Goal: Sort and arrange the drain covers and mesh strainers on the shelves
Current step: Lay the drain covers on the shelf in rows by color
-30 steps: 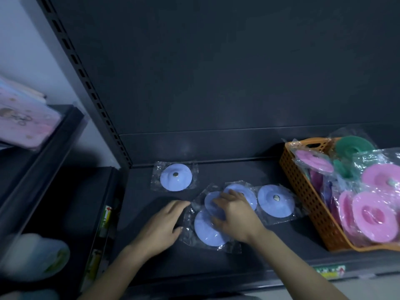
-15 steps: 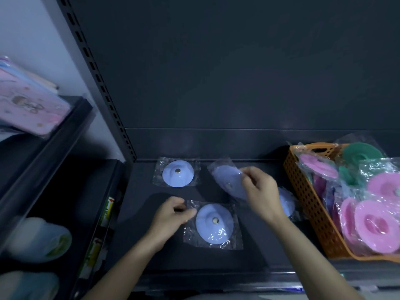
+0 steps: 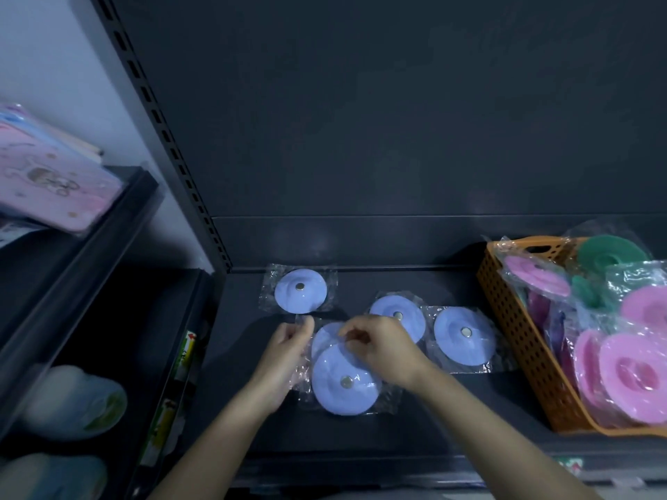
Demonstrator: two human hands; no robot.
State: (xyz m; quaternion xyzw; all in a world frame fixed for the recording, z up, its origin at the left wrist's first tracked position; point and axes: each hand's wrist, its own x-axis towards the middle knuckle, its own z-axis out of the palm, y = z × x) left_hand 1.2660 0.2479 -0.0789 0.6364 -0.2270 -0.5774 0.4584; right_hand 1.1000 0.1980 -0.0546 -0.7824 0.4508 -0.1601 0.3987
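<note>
Pinching clear wrap, both the left hand [image 3: 285,350] and the right hand [image 3: 379,346] grip a blue cover [image 3: 344,380].

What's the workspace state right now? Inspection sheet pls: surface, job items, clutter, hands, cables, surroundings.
Surface: dark shelf, flat, mostly bare toward the front.
Job's things: five bagged blue drain covers; one alone at back left, two at right, two overlapping under the hands, front one on top. Orange basket at right holds bagged pink covers and green covers.
Clutter: nothing seen.
Grippers: left hand pinches the plastic bag edge; right hand pinches over the overlapped pair.
Cables: nothing seen.
Surroundings: slotted upright; neighbouring shelves at left with pink packaged goods; blurred items below.
</note>
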